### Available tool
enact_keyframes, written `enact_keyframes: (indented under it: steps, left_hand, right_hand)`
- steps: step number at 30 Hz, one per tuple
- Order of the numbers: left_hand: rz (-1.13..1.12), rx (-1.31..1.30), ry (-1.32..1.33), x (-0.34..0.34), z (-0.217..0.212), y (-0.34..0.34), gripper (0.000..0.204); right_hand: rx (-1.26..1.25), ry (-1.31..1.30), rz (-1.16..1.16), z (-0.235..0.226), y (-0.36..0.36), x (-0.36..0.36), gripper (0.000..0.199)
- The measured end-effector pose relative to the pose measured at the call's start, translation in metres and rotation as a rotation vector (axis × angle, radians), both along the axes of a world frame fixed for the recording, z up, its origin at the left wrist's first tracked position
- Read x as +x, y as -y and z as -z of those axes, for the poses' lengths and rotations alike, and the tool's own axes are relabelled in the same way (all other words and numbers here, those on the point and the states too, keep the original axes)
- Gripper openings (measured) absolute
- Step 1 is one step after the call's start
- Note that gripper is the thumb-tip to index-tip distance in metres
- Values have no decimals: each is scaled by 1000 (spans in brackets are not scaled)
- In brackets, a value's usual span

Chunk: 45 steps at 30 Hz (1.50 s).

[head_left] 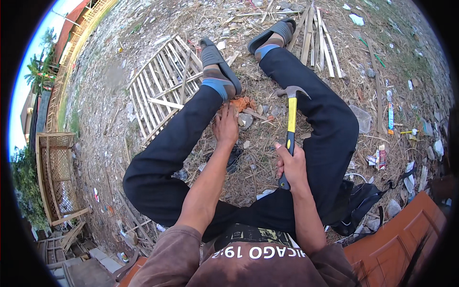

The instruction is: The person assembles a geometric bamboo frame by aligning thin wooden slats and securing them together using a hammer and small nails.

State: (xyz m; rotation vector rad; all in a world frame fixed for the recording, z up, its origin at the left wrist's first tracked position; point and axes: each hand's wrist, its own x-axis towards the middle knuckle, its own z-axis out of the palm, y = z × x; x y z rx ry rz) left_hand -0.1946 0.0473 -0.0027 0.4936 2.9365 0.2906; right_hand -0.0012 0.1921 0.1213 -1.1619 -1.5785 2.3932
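Note:
My right hand (291, 166) grips a claw hammer (290, 119) by its yellow and black handle, with the steel head raised above the ground between my legs. My left hand (225, 125) reaches down to the straw-covered ground, fingers resting on a small orange-red piece (241, 103) beside a grey stone (245, 120). I sit with legs in dark trousers spread apart and feet in dark sandals. What lies under the left fingers is too small to tell.
A slatted bamboo panel (162, 86) lies on the ground by my left foot. Loose wooden strips (319, 40) lie beyond my right foot. A bamboo lattice frame (55, 177) stands at the left. An orange wooden panel (406, 234) and a black bag (363, 205) sit at lower right. Litter is scattered about.

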Motion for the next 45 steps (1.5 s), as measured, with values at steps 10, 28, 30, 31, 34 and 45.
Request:
enact_keyframes:
  steps: [10,28,30,31,34,45]
  left_hand:
    - [-17,42,20,6,-3,0,46]
    - [56,684,-150,0,6,19,27]
    - [1,793,5,7,-8,12,27]
    - [16,823,-3,9,-9,6,27]
    - [48,880,10,10,-6,-4,26]
    - [191,942,50,-26,-11,44,25]
  right_hand:
    - [-22,57,30,11,2,-8,26]
    - [743,157,-180,36,22,-34,17]
    - [876,207,-185,44,29,-46,23]
    - [917,242,-182,50,29,-50,24]
    - [1071,301,-155,76,29,-58,28]
    - [1077,-230,286,-93,-133,3,20]
